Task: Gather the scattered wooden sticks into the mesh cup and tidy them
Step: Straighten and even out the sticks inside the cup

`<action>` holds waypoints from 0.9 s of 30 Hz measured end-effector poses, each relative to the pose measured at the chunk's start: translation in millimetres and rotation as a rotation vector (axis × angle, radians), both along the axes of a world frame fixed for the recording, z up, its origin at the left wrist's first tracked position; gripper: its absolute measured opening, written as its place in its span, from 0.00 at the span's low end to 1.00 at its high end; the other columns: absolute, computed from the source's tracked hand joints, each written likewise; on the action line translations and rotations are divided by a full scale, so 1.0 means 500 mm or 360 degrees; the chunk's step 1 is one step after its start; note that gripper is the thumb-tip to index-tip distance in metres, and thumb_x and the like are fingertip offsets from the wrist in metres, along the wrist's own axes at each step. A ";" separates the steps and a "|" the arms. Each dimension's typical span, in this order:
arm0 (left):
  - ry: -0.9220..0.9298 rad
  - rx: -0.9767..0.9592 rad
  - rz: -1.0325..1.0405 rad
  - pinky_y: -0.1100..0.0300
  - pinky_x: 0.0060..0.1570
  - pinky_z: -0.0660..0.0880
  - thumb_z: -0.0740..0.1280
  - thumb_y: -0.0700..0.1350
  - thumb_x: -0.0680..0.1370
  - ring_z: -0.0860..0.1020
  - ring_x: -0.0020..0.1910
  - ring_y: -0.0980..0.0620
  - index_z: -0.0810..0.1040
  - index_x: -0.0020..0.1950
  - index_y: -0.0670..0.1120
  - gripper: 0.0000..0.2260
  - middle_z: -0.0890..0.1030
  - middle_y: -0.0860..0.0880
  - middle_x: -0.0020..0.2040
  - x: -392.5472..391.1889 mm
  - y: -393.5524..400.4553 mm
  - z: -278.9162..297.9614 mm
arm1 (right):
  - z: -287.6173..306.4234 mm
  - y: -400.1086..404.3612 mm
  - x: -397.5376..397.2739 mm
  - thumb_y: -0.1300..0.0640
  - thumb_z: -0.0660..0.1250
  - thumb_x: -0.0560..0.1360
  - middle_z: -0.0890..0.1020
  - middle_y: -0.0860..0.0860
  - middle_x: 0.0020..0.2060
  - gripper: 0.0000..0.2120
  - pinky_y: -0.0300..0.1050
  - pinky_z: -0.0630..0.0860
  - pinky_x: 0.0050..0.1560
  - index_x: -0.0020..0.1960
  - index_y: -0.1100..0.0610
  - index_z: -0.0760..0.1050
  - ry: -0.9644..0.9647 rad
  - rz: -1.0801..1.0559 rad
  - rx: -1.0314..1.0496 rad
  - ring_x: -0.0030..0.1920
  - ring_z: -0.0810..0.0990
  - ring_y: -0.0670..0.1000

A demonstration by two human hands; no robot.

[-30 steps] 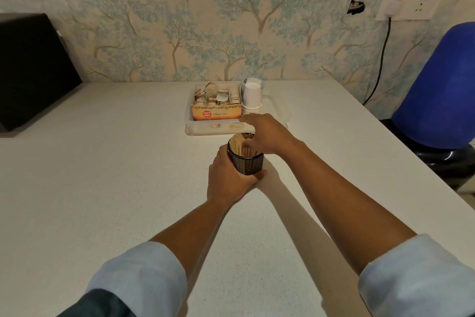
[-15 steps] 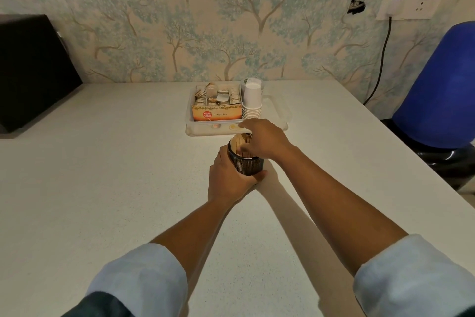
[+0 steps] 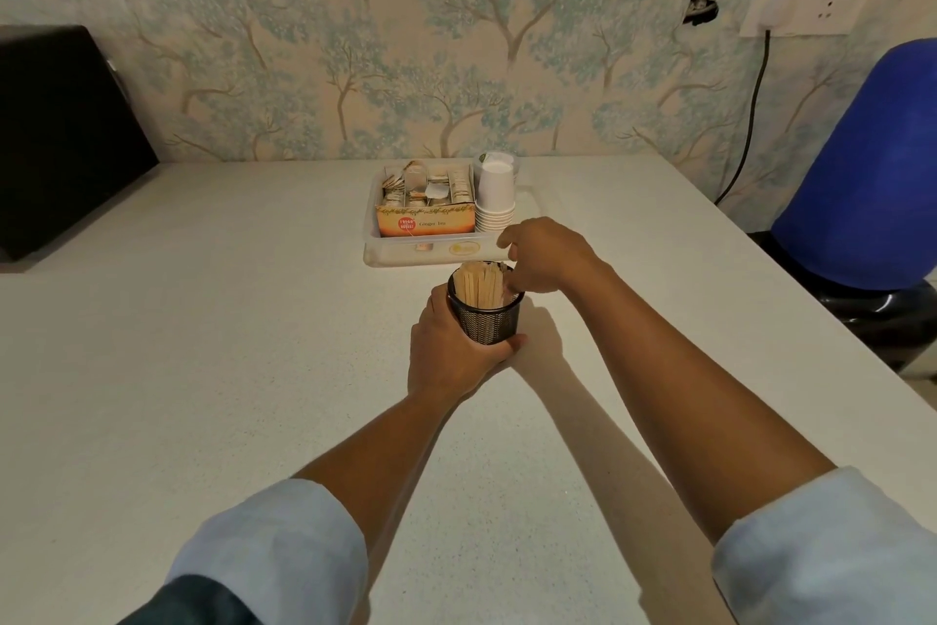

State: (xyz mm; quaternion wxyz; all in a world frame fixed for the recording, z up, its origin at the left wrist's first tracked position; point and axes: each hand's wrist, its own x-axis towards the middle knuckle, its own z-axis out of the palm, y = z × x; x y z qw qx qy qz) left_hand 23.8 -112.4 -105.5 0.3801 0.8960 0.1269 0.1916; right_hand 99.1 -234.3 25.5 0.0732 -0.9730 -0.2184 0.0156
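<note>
Fingers of my right hand curl loosely at the rim, nudging the wooden sticks, while my left hand grips the mesh cup upright on the counter. I see no stray sticks outside; I judge gathering done, only straightening left.

Left hand clasps stick-filled mesh cup.

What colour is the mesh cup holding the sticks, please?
Black, seen best in the head view: the mesh cup.
</note>
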 end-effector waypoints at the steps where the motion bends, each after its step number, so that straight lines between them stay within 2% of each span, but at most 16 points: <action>1: 0.0000 0.0003 0.0002 0.53 0.64 0.76 0.71 0.76 0.56 0.74 0.67 0.49 0.61 0.74 0.53 0.53 0.74 0.52 0.69 0.000 0.000 0.000 | -0.003 0.003 -0.001 0.55 0.75 0.68 0.79 0.50 0.59 0.27 0.46 0.76 0.47 0.66 0.51 0.74 -0.0018 -0.0011 0.0002 0.56 0.78 0.53; 4: -0.0012 -0.0008 -0.0009 0.52 0.64 0.77 0.70 0.77 0.56 0.75 0.66 0.49 0.61 0.74 0.53 0.53 0.74 0.52 0.69 -0.001 0.000 0.000 | -0.016 0.007 -0.006 0.56 0.76 0.66 0.80 0.51 0.55 0.26 0.44 0.73 0.41 0.63 0.53 0.76 -0.0054 -0.0046 0.0078 0.53 0.79 0.53; 7: -0.0027 -0.0024 -0.0020 0.51 0.63 0.77 0.69 0.78 0.55 0.75 0.66 0.50 0.61 0.74 0.52 0.54 0.74 0.52 0.68 -0.002 0.000 0.001 | -0.023 0.008 -0.009 0.52 0.79 0.66 0.80 0.51 0.56 0.29 0.43 0.71 0.41 0.65 0.52 0.75 -0.0121 -0.0027 0.0184 0.53 0.79 0.53; 10: -0.0018 -0.0013 -0.0025 0.50 0.64 0.77 0.71 0.77 0.56 0.74 0.67 0.49 0.61 0.75 0.52 0.53 0.73 0.52 0.70 0.000 0.000 0.000 | -0.022 0.007 -0.011 0.50 0.78 0.67 0.81 0.52 0.55 0.27 0.43 0.72 0.42 0.64 0.52 0.77 -0.0172 -0.0024 0.0240 0.52 0.79 0.53; 19: -0.0006 -0.0001 -0.0028 0.49 0.64 0.77 0.71 0.76 0.57 0.74 0.67 0.49 0.60 0.75 0.52 0.53 0.73 0.52 0.70 0.002 0.001 -0.001 | -0.020 0.006 -0.020 0.62 0.73 0.72 0.83 0.56 0.51 0.12 0.45 0.78 0.48 0.55 0.55 0.83 -0.0135 0.0051 0.0334 0.50 0.81 0.54; 24: -0.0004 -0.0006 -0.0011 0.50 0.64 0.77 0.70 0.77 0.55 0.75 0.66 0.49 0.60 0.74 0.53 0.54 0.74 0.52 0.69 0.001 0.002 -0.003 | -0.022 0.010 -0.024 0.62 0.70 0.74 0.83 0.53 0.52 0.11 0.44 0.78 0.48 0.55 0.54 0.84 -0.0122 0.0102 0.0327 0.50 0.80 0.53; 27: 0.0003 -0.0021 -0.0003 0.52 0.64 0.76 0.68 0.79 0.54 0.75 0.66 0.49 0.59 0.74 0.54 0.55 0.73 0.53 0.69 0.001 0.001 -0.002 | -0.022 0.012 -0.025 0.63 0.70 0.73 0.84 0.53 0.51 0.10 0.48 0.80 0.49 0.53 0.54 0.84 -0.0088 0.0114 0.0450 0.50 0.81 0.53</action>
